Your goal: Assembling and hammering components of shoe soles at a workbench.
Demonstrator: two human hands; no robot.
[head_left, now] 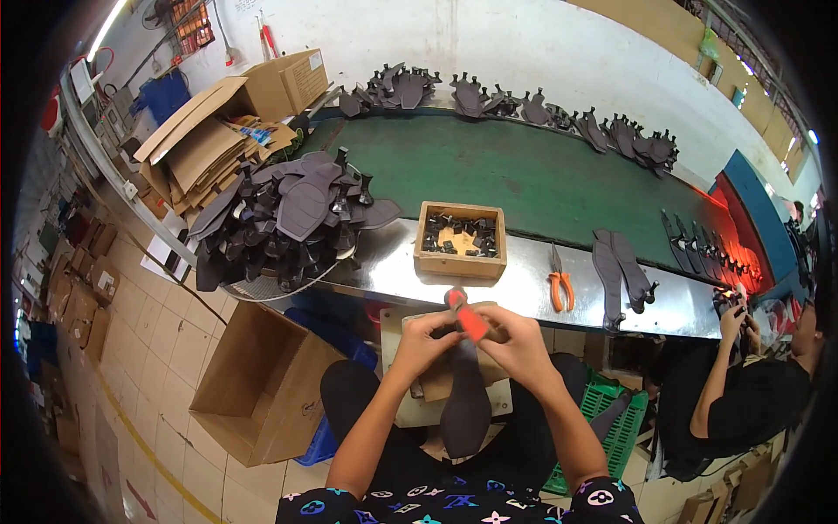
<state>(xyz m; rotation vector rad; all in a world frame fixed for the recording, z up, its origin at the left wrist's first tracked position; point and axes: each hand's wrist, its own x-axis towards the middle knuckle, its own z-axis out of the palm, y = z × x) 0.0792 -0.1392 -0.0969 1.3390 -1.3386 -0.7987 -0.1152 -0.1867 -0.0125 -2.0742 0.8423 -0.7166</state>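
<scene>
A dark grey shoe sole (466,410) lies over a block between my knees, its wide end toward me. My left hand (425,343) is closed at the far, narrow end of the sole, fingers pinched there; whether a small part sits between them I cannot make out. My right hand (517,342) grips a hammer (472,323) with a red section below its grey head. The hammer head is above the narrow end of the sole, close to my left fingertips. Just beyond my hands stands a wooden box (461,265) with small black pieces inside.
Orange-handled pliers (561,284) and loose soles (611,271) lie on the metal ledge. A heap of heeled soles (301,210) stands left. A green conveyor belt (489,166) runs behind. A cardboard box (262,384) and green crate (602,415) flank me; a co-worker (742,402) sits right.
</scene>
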